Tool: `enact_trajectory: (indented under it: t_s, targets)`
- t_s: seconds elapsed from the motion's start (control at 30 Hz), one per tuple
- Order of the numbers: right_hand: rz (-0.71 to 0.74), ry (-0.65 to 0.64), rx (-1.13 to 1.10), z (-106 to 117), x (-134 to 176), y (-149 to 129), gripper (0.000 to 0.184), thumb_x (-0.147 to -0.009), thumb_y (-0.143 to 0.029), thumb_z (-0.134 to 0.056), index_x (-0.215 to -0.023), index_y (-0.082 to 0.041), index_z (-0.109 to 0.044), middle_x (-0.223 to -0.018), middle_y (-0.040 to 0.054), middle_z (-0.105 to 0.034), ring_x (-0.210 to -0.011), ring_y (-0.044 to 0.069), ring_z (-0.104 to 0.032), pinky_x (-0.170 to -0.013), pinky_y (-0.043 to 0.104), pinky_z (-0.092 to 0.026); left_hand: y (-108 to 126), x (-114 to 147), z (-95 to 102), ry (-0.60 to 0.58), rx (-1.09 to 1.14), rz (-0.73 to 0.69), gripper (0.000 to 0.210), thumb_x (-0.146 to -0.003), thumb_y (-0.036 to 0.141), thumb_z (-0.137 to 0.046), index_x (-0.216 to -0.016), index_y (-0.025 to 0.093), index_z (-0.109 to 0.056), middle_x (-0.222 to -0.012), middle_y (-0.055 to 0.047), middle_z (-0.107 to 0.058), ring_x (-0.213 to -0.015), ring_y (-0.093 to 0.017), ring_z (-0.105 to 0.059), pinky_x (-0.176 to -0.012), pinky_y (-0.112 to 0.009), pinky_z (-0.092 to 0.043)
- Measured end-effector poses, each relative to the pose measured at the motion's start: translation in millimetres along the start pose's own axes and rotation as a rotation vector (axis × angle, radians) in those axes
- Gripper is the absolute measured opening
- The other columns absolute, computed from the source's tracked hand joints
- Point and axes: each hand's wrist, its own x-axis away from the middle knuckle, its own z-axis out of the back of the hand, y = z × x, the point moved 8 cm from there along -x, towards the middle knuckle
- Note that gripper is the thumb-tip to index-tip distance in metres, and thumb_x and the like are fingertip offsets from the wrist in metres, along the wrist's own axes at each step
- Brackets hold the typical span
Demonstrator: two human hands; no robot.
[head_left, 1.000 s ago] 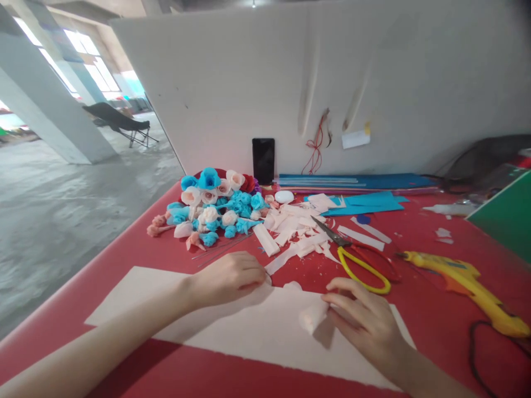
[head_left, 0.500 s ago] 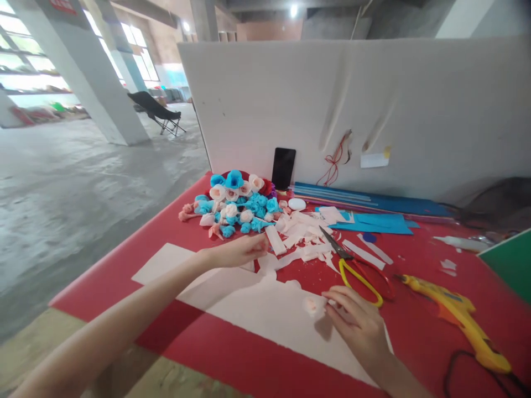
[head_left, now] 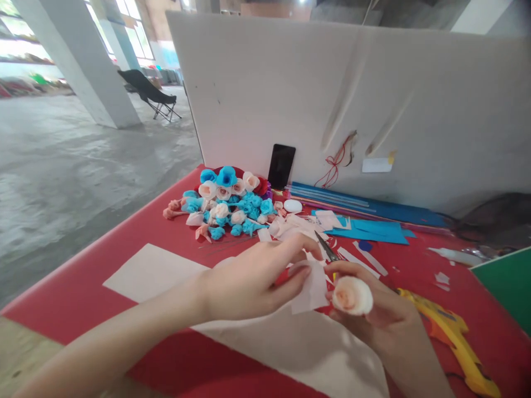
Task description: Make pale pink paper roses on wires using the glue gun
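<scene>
My left hand [head_left: 265,279] pinches a small pale pink paper piece [head_left: 312,290] between thumb and fingers. Close on its right, my right hand [head_left: 379,304] is closed around the base of a cream paper flower [head_left: 352,296], whose rolled, peach-tinted centre faces me. The paper piece hangs just left of the flower; whether they touch I cannot tell. Beneath both hands lies a large pale pink paper sheet [head_left: 290,345]. Scissors [head_left: 327,247] rest behind the right hand, their handles mostly hidden by it.
Blue, white and pink paper flowers [head_left: 236,207] are heaped at the back left. Paper scraps [head_left: 296,226] and blue paper strips [head_left: 373,229] lie behind my hands. A yellow glue gun [head_left: 450,331] is at right. A phone [head_left: 282,166] leans on the white board [head_left: 257,83].
My left hand has moved right and now holds a paper piece. My right hand has raised the flower and turned it toward me. The view has shifted slightly.
</scene>
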Motion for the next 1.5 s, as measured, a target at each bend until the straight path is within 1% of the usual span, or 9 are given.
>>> enact_trajectory:
  t_s: [0.17, 0.33, 0.47, 0.63, 0.8, 0.97, 1.1, 1.27, 1.5]
  targets:
    - [0.039, 0.050, -0.081, 8.2, -18.1, -15.0, 0.025, -0.078, -0.022, -0.070, -0.097, -0.039, -0.069, -0.085, -0.0030, -0.067, -0.074, 0.016, -0.064, -0.068, 0.023, -0.056, 3.3, -24.0, 2.9, 0.028, 0.142, 0.002, 0.024, -0.088, 0.015, -0.042, -0.112, 0.019, -0.042, -0.090, -0.003, -0.060, -0.081, -0.014, -0.058, -0.066, -0.024, -0.042]
    - [0.078, 0.250, -0.053, 28.0, -20.3, -17.2, 0.032, -0.076, -0.013, -0.069, -0.096, -0.039, -0.069, -0.082, -0.0050, -0.066, -0.070, 0.014, -0.062, -0.065, 0.021, -0.055, -10.2, -39.0, -6.7, 0.141, 0.755, 0.101, 0.042, -0.085, 0.027, -0.055, -0.125, 0.022, -0.041, -0.110, -0.006, -0.060, -0.106, -0.018, -0.055, -0.082, -0.026, -0.046]
    - [0.095, 0.350, -0.048, 35.9, -18.8, -10.7, 0.023, -0.077, -0.017, -0.069, -0.092, -0.034, -0.070, -0.084, -0.0030, -0.066, -0.070, 0.014, -0.062, -0.063, 0.021, -0.055, -6.0, -43.3, -26.9, 0.029, 1.014, 0.089, 0.028, -0.085, 0.028, -0.057, -0.112, 0.024, -0.061, -0.119, -0.002, -0.062, -0.112, -0.018, -0.054, -0.091, -0.024, -0.044]
    - [0.000, 0.359, 0.005, 33.3, -14.9, 5.6, 0.015, -0.076, -0.019, -0.070, -0.087, -0.028, -0.071, -0.089, 0.0015, -0.067, -0.074, 0.020, -0.065, -0.065, 0.028, -0.057, -12.8, -45.3, -25.9, 0.154, 0.972, 0.103, 0.026, -0.090, 0.025, -0.048, -0.104, 0.029, -0.069, -0.110, 0.004, -0.068, -0.111, -0.013, -0.056, -0.098, -0.021, -0.039]
    - [-0.123, 0.364, 0.141, 34.2, -2.0, 21.6, 0.017, -0.073, -0.036, -0.073, -0.082, -0.022, -0.071, -0.080, 0.0067, -0.067, -0.071, 0.026, -0.065, -0.052, 0.031, -0.057, -26.2, -43.9, -24.0, 0.269, 1.007, 0.223, 0.023, -0.089, 0.027, -0.051, -0.088, 0.024, -0.074, -0.078, 0.003, -0.072, -0.073, -0.009, -0.061, -0.072, -0.016, -0.048]
    - [-0.119, 0.333, 0.195, 34.6, 0.0, 24.5, 0.022, -0.073, -0.045, -0.071, -0.079, -0.023, -0.071, -0.069, 0.0052, -0.064, -0.069, 0.026, -0.064, -0.049, 0.031, -0.056, -14.2, -44.0, -27.6, 0.147, 1.096, 0.147, 0.028, -0.092, 0.023, -0.045, -0.101, 0.025, -0.071, -0.098, 0.002, -0.071, -0.097, -0.011, -0.061, -0.089, -0.017, -0.045]
    - [-0.130, 0.327, 0.201, 31.6, -10.1, 17.9, 0.019, -0.074, -0.042, -0.070, -0.079, -0.024, -0.071, -0.068, 0.0039, -0.064, -0.066, 0.024, -0.064, -0.048, 0.030, -0.055, -9.6, -44.1, -25.6, 0.153, 1.117, 0.066, 0.031, -0.091, 0.015, -0.044, -0.105, 0.028, -0.069, -0.116, 0.004, -0.065, -0.111, -0.013, -0.056, -0.099, -0.021, -0.041]
    - [-0.087, 0.272, 0.092, 24.3, -26.4, 8.5, 0.008, -0.079, -0.026, -0.068, -0.084, -0.032, -0.069, -0.077, -0.0036, -0.066, -0.063, 0.016, -0.062, -0.058, 0.026, -0.056, -18.8, -40.8, -33.9, 0.149, 1.070, 0.204, 0.025, -0.087, 0.022, -0.052, -0.104, 0.029, -0.069, -0.127, 0.004, -0.058, -0.126, -0.018, -0.044, -0.110, -0.031, -0.030]
    - [-0.074, 0.238, 0.050, 19.6, -25.7, 7.1, 0.022, -0.082, -0.027, -0.066, -0.095, -0.044, -0.065, -0.085, -0.0089, -0.064, -0.070, 0.013, -0.062, -0.066, 0.021, -0.054, -23.8, -37.6, -38.0, 0.132, 1.039, 0.239, 0.024, -0.083, 0.027, -0.060, -0.105, 0.033, -0.068, -0.117, 0.000, -0.065, -0.112, -0.021, -0.058, -0.103, -0.037, -0.039]
